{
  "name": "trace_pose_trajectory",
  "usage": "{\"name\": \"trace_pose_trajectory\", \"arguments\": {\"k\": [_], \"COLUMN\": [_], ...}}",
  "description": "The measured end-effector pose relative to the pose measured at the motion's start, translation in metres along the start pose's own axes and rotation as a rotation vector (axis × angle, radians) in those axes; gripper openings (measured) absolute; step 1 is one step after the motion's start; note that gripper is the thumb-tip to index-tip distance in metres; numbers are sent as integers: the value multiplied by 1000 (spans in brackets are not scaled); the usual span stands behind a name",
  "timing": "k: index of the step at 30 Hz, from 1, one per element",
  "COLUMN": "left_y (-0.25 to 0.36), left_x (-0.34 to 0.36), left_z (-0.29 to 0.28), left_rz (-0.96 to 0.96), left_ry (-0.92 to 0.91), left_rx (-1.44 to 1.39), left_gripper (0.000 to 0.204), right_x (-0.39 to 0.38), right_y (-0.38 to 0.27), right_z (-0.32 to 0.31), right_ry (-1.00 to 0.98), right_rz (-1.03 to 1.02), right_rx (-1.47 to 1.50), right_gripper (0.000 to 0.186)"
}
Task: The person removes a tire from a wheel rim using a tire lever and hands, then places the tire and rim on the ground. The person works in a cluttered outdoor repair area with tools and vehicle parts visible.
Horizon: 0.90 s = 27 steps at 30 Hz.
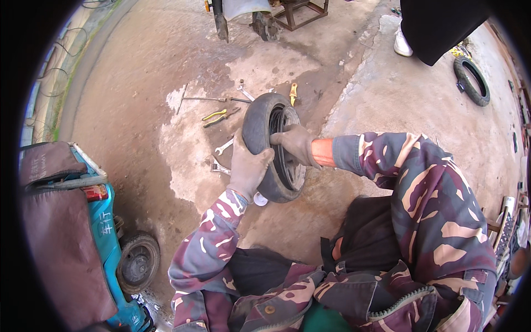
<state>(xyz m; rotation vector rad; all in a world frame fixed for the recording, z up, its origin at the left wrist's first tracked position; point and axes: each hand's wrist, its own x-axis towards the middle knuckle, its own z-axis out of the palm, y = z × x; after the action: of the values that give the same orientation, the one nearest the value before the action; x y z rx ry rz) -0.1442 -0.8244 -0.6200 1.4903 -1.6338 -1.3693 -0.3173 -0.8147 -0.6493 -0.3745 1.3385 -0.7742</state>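
A black scooter tyre [256,126] stands upright in front of me, with a wheel rim [299,172] at its right side. My left hand [248,165], in a grey glove, is wrapped round the tyre's outer tread on the left. The gloved right hand [295,143] reaches to the tyre's open side, its fingers curled at the inner edge by the rim; the fingertips are partly hidden inside. On the ground just beyond lie yellow-handled pliers [216,116], an open-end wrench [224,146], an adjustable wrench [220,166] and a yellow-handled tool [293,94].
A teal vehicle [105,227] with a brown cover and a small wheel [138,263] stands at the left. Another tyre [472,81] lies at the far right. A person's white shoe [403,44] is at the upper right. A metal frame stand [301,14] is at the back.
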Motion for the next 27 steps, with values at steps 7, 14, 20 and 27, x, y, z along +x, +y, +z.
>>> {"name": "trace_pose_trajectory", "arguments": {"k": [7,14,20,27], "left_y": [-22,-19,-24,-43], "left_x": [11,16,21,31], "left_z": [5,8,-8,-21], "left_rz": [145,138,237,369], "left_ry": [107,208,140,46], "left_rx": [222,505,538,359], "left_gripper": [100,100,99,91], "right_x": [40,75,75,80], "right_y": [21,17,-1,9], "right_z": [-20,-20,-17,-23], "right_ry": [-259,-282,-361,-286], "right_rz": [-276,-1015,-976,-740], "right_rx": [-494,-1459,-1694,-1259], "right_gripper": [33,59,69,52]}}
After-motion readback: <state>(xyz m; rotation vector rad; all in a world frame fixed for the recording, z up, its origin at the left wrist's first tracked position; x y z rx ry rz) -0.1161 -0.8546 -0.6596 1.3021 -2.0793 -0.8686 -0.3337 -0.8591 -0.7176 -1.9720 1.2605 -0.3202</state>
